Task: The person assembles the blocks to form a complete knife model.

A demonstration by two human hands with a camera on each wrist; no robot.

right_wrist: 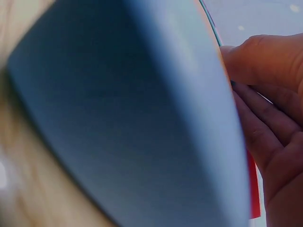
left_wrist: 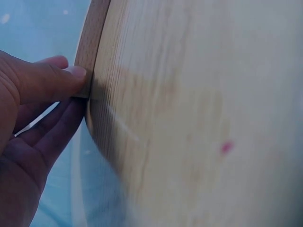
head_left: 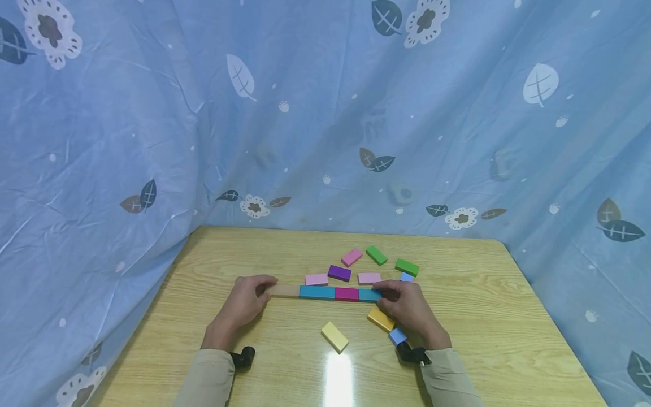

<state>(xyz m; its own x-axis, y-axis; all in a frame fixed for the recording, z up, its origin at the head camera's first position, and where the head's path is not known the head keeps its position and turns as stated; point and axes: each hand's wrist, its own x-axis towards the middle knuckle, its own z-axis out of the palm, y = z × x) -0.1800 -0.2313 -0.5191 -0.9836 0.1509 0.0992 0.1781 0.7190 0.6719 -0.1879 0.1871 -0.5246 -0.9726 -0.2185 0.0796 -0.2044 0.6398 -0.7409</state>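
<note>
Four-block row [head_left: 317, 293]; left grip [head_left: 246, 298] pinches tan end block [head_left: 285, 291], right grip [head_left: 409, 305] blue end block [head_left: 368, 295]; orange block [head_left: 381, 320] near right grip.

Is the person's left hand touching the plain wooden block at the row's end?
Touching. The left wrist view shows the left hand with its thumb pressed against the plain wooden block near its end.

On the table [head_left: 203, 316] there lies a row of four blocks [head_left: 323, 293]. The left hand [head_left: 243, 305] is at its left end, the right hand [head_left: 411, 308] at its right. More blocks [head_left: 339, 273] lie behind it, three blocks [head_left: 334, 337] before it. Behind the table hangs a cloth [head_left: 315, 113].
</note>
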